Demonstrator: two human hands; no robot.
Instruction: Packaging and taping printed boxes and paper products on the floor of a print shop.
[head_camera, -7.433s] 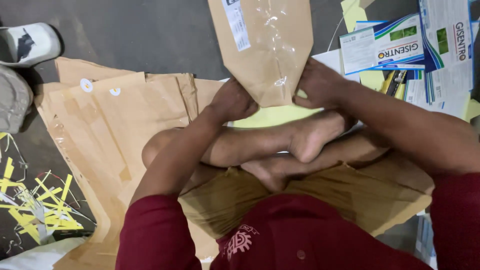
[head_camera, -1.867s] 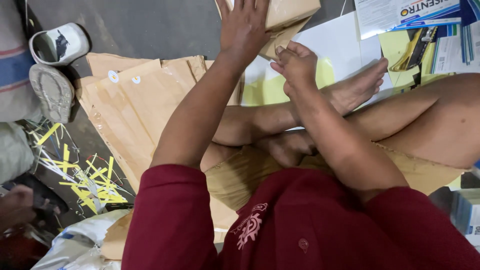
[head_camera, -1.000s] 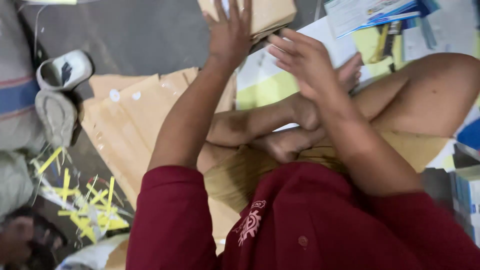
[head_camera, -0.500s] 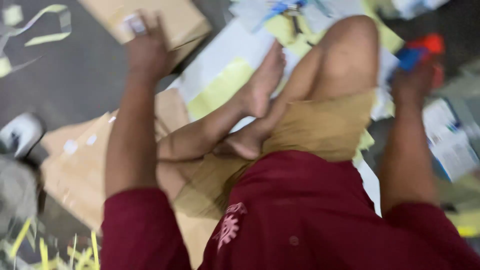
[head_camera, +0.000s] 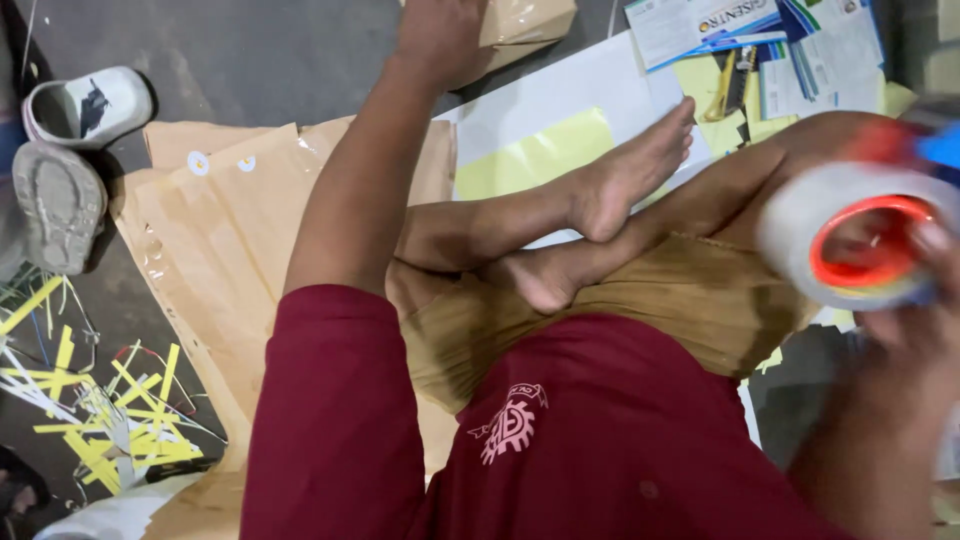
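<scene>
I sit cross-legged on the floor. My left hand (head_camera: 438, 35) reaches forward and presses flat on a brown paper parcel (head_camera: 525, 25) at the top edge of the view. My right hand (head_camera: 920, 300) is raised close to the camera at the right and holds a roll of clear packing tape (head_camera: 850, 250) with a red core. The roll is blurred. My bare feet (head_camera: 620, 190) lie crossed between the two hands.
A stack of flat brown paper envelopes (head_camera: 210, 250) lies on the floor at my left. White and yellow sheets (head_camera: 540, 150) lie ahead, with printed leaflets (head_camera: 760, 30) beyond. A pair of shoes (head_camera: 70, 150) and yellow paper strips (head_camera: 110, 410) are at the far left.
My right hand left the parcel, reached out to the right, and came back up holding the tape roll. My left hand stayed on the parcel.
</scene>
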